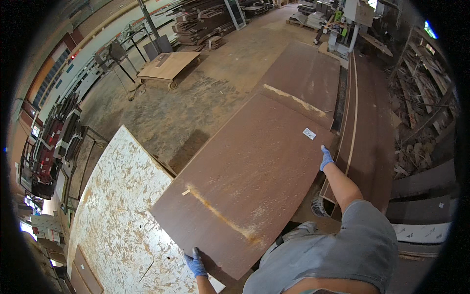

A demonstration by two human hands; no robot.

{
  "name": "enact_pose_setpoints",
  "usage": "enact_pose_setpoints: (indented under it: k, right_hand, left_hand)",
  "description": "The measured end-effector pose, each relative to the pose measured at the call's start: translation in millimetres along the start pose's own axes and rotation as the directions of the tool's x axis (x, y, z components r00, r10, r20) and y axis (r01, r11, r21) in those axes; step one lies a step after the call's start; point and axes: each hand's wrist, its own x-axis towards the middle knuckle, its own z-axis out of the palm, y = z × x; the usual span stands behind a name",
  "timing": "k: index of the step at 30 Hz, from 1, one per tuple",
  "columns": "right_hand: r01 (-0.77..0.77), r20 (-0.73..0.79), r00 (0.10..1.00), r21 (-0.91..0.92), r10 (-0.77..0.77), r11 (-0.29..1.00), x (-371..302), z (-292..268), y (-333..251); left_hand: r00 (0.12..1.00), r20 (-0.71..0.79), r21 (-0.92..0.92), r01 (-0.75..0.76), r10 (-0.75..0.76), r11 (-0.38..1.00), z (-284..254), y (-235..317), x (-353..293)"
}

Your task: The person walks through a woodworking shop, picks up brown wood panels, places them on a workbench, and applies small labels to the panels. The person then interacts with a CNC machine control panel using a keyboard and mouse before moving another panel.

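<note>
A large brown wood panel (254,161) lies at a slant in front of me. Across it runs a streak of sawdust (220,215), with a small wood chip (186,192) beside the streak and a white label (309,133) near the far right corner. My left hand (196,264), in a blue glove, grips the panel's near left edge with the thumb on top; some fingers are hidden. At the right edge, my right hand (326,158), also gloved in blue, holds the panel with its arm stretched out.
On the left, a white, scuffed table board (127,196) reaches under the panel's corner. Another brown panel (306,78) lies beyond, by a machine (347,24). Long brown boards (367,127) and a bucket (320,206) are on the right. A wheeled platform (169,66) stands farther off.
</note>
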Motion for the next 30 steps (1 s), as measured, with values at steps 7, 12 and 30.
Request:
enact_pose_setpoints:
  k: [7,12,30]
  right_hand:
    - [-0.167,0.365,0.92,0.041,0.14,0.985,31.0,-52.6,2.2]
    - [-0.097,0.354,0.929,-0.054,0.11,0.994,-85.5,-17.3,33.3]
    - [0.276,0.327,0.941,-0.587,-0.088,0.761,105.5,19.2,-20.9]
  left_hand:
    - [0.984,0.038,-0.269,0.176,-0.172,0.947,93.0,6.3,-11.2]
    - [0.956,0.106,-0.351,0.294,-0.274,0.889,174.6,46.5,-13.2]
    - [0.858,0.444,-0.399,-0.07,0.259,0.914,381.9,207.0,-35.3]
